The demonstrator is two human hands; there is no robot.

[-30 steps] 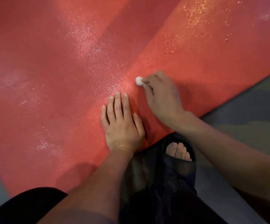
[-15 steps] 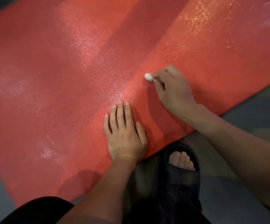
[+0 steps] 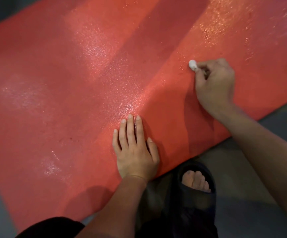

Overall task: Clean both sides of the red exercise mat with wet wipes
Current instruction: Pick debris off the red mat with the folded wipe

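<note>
Your left hand [image 3: 135, 152] is lying flat, fingers straight, at lower centre of the red mat [image 3: 70, 83], which is filling most of the frame. Your right hand [image 3: 214, 83] is pinching a balled white wipe [image 3: 192, 64] against it at right.

left hand [image 3: 135, 152] on mat [image 3: 70, 100], right hand [image 3: 214, 85] farther right, wipe [image 3: 192, 64] at fingertips

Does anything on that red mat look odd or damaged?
No damage shows. The red mat has glistening patches, probably wet from wiping. The wipe pinched in the right hand is only a tiny wad.
</note>
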